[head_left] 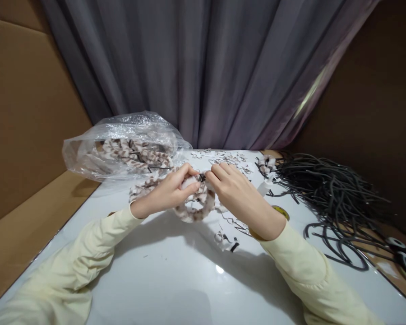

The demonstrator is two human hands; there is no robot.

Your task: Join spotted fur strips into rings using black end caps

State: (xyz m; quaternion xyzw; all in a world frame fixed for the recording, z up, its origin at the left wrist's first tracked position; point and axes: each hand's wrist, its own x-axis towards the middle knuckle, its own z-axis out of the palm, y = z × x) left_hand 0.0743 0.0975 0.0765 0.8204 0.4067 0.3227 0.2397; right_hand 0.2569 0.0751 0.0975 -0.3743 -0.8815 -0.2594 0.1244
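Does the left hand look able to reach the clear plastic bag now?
Probably yes: the bag lies close beyond the left hand, nothing blocking, though its fingers hold the fluffy ring.

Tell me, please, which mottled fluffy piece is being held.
The fluffy ring, gripped by the left hand with the right hand beside it; others lie in the clear bag, near the left wrist and beside the black cords.

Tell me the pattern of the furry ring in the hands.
The furry ring is mottled white and brown, seen best in the head view.
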